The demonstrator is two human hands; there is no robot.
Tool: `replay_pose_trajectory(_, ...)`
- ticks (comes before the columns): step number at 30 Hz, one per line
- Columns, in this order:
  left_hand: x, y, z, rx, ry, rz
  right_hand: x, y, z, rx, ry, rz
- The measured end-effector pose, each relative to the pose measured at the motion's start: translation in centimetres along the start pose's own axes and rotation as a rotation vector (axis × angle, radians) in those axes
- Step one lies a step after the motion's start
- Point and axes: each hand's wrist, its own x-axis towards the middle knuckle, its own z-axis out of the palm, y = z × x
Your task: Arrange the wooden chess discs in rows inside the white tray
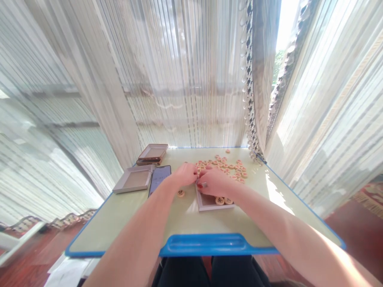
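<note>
My left hand (187,174) reaches to the left edge of a pile of round wooden Chinese chess pieces (230,166), its fingers curled. My right hand (214,181) is just beside it, bent over a shallow pale box (209,207), with its thumb and fingers drawn together. Whatever is between the fingers of either hand is hidden. Two chess pieces with dark characters (220,200) lie in the near part of the box. A single chess piece (180,193) lies on the table left of the box, below my left wrist.
A phone (160,178) lies left of my hands. Beyond it are an open pale box part (133,179) and a stack of shallow boxes (153,152). The pale table (125,223) has a blue rim and a blue front tray (206,244). Sheer curtains (191,79) hang around it.
</note>
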Motion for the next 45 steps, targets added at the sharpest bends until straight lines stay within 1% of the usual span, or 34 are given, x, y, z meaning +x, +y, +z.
replay_pose_trajectory(2, -0.2, 0.1, -0.4, 0.008, -0.021, 0.017, 0.0, 0.0, 0.0, -0.017, -0.005, 0.025)
replay_pose_trajectory(5, -0.5, 0.3, -0.9, 0.004, -0.055, 0.027, 0.0, 0.2, 0.1, 0.001, 0.024, 0.055)
replay_pose_trajectory(8, -0.7, 0.4, -1.2, 0.02, -0.066, 0.026, -0.1, 0.3, 0.0, -0.018, 0.023, 0.066)
replay_pose_trajectory(12, -0.6, 0.4, -1.0, 0.034, -0.067, 0.02, -0.1, -0.1, -0.3, -0.079, -0.02, 0.043)
replay_pose_trajectory(17, -0.5, 0.2, -0.9, 0.042, -0.062, 0.032, 0.0, -0.3, -0.3, -0.091, -0.013, 0.029)
replay_pose_trajectory(23, -0.3, -0.3, -0.7, -0.02, -0.067, 0.027, 0.0, 0.1, -0.1, -0.091, -0.013, 0.119)
replay_pose_trajectory(29, -0.4, 0.0, -0.9, -0.014, -0.074, 0.05, 0.1, -0.1, 0.0, -0.059, 0.01, 0.081)
replay_pose_trajectory(33, -0.6, 0.3, -1.2, -0.023, -0.08, 0.04, 0.3, -0.1, 0.2, -0.058, 0.016, 0.1)
replay_pose_trajectory(40, -0.5, 0.1, -1.0, -0.011, -0.091, 0.079, 0.3, -0.1, 0.4, -0.037, 0.05, 0.126)
replay_pose_trajectory(45, -0.7, 0.2, -1.1, -0.005, -0.088, 0.06, 0.5, -0.2, 0.7, -0.074, 0.034, 0.165)
